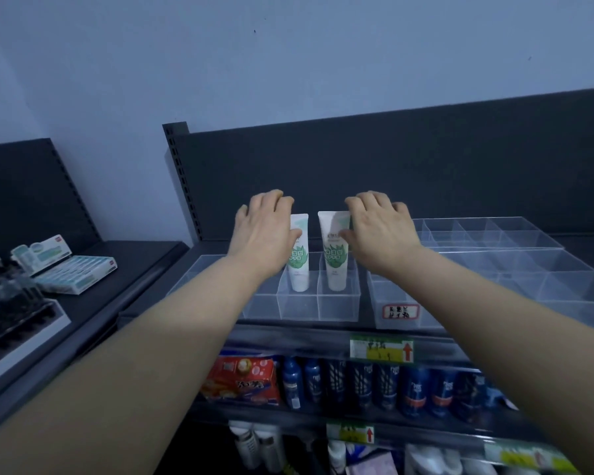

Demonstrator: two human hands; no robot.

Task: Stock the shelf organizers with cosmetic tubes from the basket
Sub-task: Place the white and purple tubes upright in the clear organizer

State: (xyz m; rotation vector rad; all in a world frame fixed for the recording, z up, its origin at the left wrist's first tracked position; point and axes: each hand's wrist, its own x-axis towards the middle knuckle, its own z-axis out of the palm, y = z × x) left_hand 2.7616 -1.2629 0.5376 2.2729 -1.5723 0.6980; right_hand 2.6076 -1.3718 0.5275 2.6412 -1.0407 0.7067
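Dark shelf top, clear organizer: left hand pinches left tube, right hand pinches right tube. Light, squashy, probably slick; grip mid-body, gently.

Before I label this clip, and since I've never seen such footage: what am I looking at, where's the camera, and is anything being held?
There is no machine here: this is one picture from a camera worn on a person's head, looking forward and down. The left hand holds the left tube and the right hand holds the right tube. Both white-and-green tubes stand upright in neighbouring compartments of a clear organizer. A second clear organizer sits beside it.
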